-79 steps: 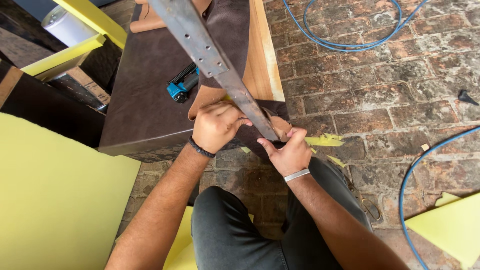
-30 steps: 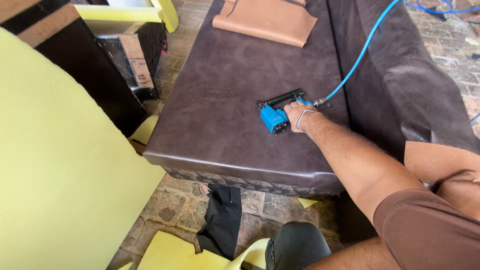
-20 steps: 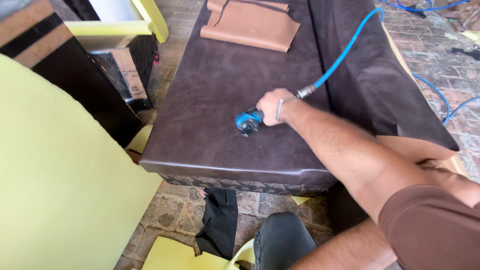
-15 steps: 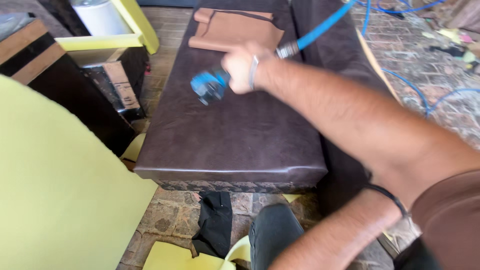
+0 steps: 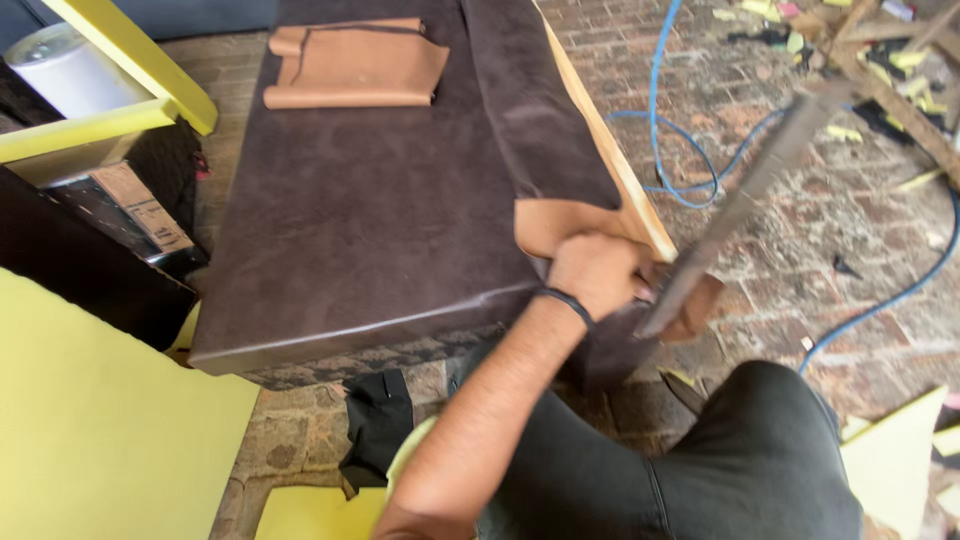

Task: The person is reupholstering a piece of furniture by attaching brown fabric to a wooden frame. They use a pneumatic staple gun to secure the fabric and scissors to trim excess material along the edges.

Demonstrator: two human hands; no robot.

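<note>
While my left hand is closed around the turned-back corner of the dark brown leather, it sits at the near right corner of the upholstered frame, fingers curled tight on the fold where the tan underside of the hide shows. My left wrist carries a dark band. Just beside the hand, touching or almost touching it, the lower end of a long flat metal bar rests at that same corner; the bar slants up and away to the right over the brick floor. My right hand is not in view, so I cannot tell whether it is open or gripping anything. A light wooden edge of the frame runs along the right side under the leather. At the far end of the leather surface lies a rolled tan piece, well apart from my hand. A blue hose loops across the bricks to the right. Yellow foam sheet covers the floor at the near left, and a black scrap lies in front of the frame beside my knee.
</note>
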